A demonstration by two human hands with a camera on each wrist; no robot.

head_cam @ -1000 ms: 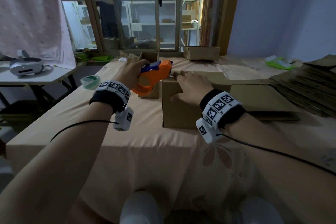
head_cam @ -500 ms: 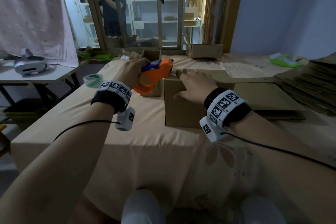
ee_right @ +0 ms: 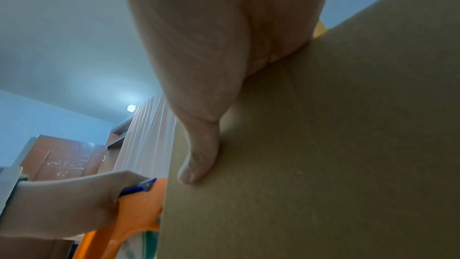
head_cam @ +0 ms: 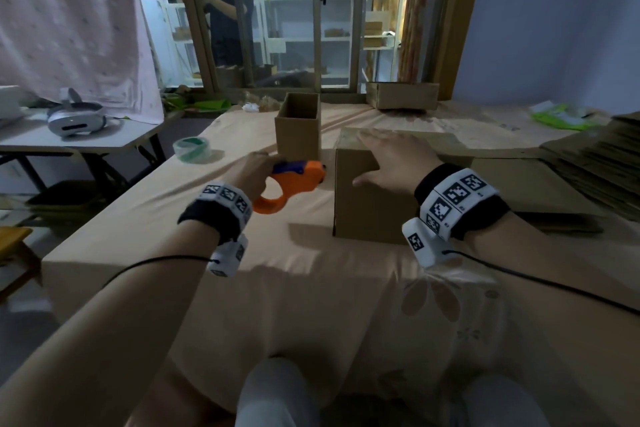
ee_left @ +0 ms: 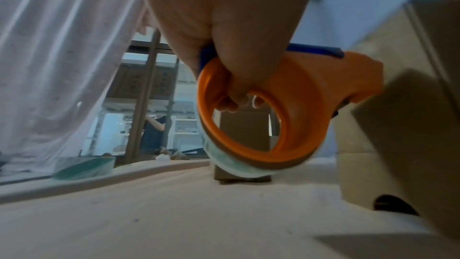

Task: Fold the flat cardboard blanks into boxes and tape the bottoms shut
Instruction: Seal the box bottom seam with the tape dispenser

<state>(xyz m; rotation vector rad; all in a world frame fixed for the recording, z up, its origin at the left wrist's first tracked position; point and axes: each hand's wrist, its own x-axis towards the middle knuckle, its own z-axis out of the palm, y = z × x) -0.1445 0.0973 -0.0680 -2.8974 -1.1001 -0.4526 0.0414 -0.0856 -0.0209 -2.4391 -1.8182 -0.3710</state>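
A folded brown cardboard box (head_cam: 372, 204) stands on the cloth-covered table (head_cam: 277, 288), flaps closed on top. My right hand (head_cam: 391, 163) lies flat on the box top, fingers straight, thumb (ee_right: 199, 157) pressed against its near side (ee_right: 323, 164). My left hand (head_cam: 254, 170) grips an orange tape dispenser (head_cam: 294, 184) with a blue top, its nose against the box's left side partway down. In the left wrist view my fingers (ee_left: 236, 94) curl through the dispenser's ring (ee_left: 286, 125), with the box (ee_left: 410, 125) to the right.
A small open box (head_cam: 298, 126) stands just behind the dispenser. A green tape roll (head_cam: 192, 149) lies at the table's left edge. Another box (head_cam: 401, 95) sits at the back, flat cardboard blanks (head_cam: 595, 163) are stacked at right. A headset (head_cam: 74, 118) rests on a side table.
My left hand has brought the dispenser down from the box's top left edge along its left side. My right hand has stayed on the box top.
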